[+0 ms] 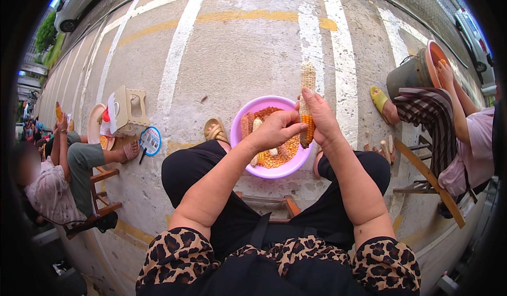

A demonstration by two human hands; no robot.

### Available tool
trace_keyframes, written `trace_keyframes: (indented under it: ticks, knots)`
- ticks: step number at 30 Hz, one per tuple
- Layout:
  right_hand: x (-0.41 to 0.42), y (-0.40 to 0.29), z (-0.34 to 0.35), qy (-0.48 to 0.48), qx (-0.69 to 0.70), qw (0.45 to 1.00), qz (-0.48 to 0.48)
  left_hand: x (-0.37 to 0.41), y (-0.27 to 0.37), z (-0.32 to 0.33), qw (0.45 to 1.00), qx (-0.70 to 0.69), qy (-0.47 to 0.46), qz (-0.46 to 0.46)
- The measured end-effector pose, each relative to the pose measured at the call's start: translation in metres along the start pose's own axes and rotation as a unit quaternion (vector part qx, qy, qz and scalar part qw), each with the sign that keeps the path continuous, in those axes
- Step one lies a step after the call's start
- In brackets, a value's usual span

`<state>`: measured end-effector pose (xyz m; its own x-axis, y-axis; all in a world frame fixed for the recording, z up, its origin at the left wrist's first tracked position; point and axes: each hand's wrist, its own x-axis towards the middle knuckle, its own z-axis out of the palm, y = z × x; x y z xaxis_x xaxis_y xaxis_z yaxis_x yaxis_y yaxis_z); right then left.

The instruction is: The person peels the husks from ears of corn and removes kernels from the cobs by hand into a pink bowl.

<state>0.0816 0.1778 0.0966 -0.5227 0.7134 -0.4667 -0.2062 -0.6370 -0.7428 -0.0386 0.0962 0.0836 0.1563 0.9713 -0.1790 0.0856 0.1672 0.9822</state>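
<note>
My right hand (321, 115) grips an ear of corn (307, 78) held upright, its upper part bare cob and its lower end still covered in orange kernels. Against that kernelled end rests the thumb of my left hand (277, 127), with the fingers curled close to the ear. Below both hands, a pink plastic basin (273, 172) stands on the ground between my feet. Loose corn kernels (277, 159) fill its bottom, and several stripped cobs (246, 125) lie on top, some reddish and some pale. My left forearm hides part of the basin.
At right, a seated person works by an orange basin (435, 58) on a dark bucket (404, 78). Several cobs (385, 149) lie near a wooden chair (429, 177). At left, another seated person holds corn (59, 112); a beige plastic stool (132, 106) and a hand fan (150, 140) are nearby.
</note>
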Motion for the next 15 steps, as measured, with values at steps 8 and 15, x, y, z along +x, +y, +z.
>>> trace_keyframes:
  ticks: [8,15]
  knots:
    - [0.0056,0.0054,-0.0074,0.016,-0.018,1.0,0.003,0.0016,-0.004,0.0012,0.999,0.035,0.014,0.031]
    - [0.0057,0.0012,-0.0065,0.015,-0.054,0.998,0.005,-0.0032,0.0004,-0.0021,0.993,0.117,0.031,0.014]
